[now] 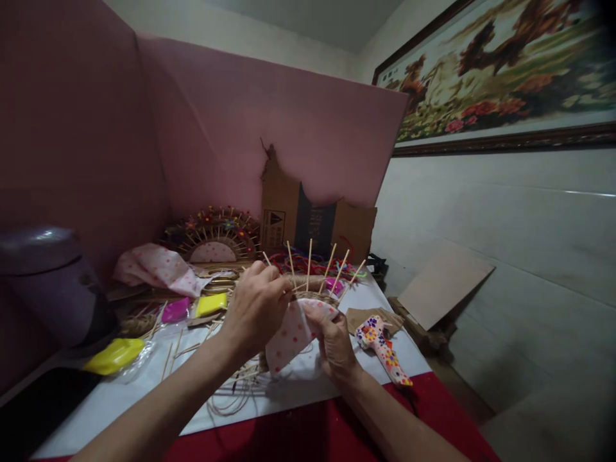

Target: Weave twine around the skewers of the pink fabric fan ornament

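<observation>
A half-round piece covered in pink dotted fabric [291, 337] stands tilted above the white cloth, with thin wooden sticks [309, 266] fanning up from its curved edge and twine woven between them. My right hand [334, 337] grips its right side, thumb on the fabric front. At the upper left of the piece, my left hand [260, 301] is closed by the woven twine and leftmost sticks; what its fingertips pinch is hidden.
A flower-patterned glue gun [382, 346] lies at the right. Yellow [212, 304] and magenta [176, 310] packets, loose sticks and twine lie left. Behind are a decorated fan piece [214, 250], crumpled fabric [154, 266] and torn cardboard [315, 221]. A purple bin [52, 289] stands far left.
</observation>
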The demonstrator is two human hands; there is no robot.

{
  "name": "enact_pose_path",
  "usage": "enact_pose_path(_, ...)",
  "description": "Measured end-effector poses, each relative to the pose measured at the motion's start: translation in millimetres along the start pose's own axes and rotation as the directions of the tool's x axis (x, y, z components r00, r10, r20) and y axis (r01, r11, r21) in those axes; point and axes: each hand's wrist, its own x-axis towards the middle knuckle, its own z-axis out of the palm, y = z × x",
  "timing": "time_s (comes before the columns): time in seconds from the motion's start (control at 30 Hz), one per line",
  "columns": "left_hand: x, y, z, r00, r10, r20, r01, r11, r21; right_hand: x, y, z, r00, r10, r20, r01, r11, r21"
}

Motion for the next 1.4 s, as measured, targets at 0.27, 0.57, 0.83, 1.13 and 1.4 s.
enact_pose_path(0.27, -0.4, -3.6, 14.8, 0.996, 0.046, 0.080, -0.065, 0.964, 0.257, 0.5, 3.5, -2.5, 1.000, 0.031, -0.002, -0.031, 0.999, -0.039)
enact_pose_path(0.57, -0.4, 1.0, 8.8, 0.992, -0.003, 0.125, -0.024, 0.976, 0.218, 1.6, 2.4, -2.8, 0.998, 0.057, 0.019, -0.057, 0.998, -0.037)
enact_pose_path(0.83, 1.6, -6.1, 12.4, 1.000, -0.014, 0.009, 0.010, 0.946, 0.323, 2.8, 2.8, -3.8, 0.997, 0.083, 0.000, -0.083, 0.994, -0.076)
enact_pose_path(1.13, 1.9, -10.6, 18.5, 0.984, 0.093, -0.152, -0.028, 0.924, 0.382, 1.7, 1.6, -2.9, 0.997, 0.069, 0.043, -0.063, 0.989, -0.131)
enact_pose_path(1.4, 2.1, -9.6, 18.8, 0.960, 0.124, -0.253, -0.032, 0.940, 0.340, 0.1, -1.1, 0.4, 0.989, 0.055, 0.136, -0.042, 0.994, -0.101)
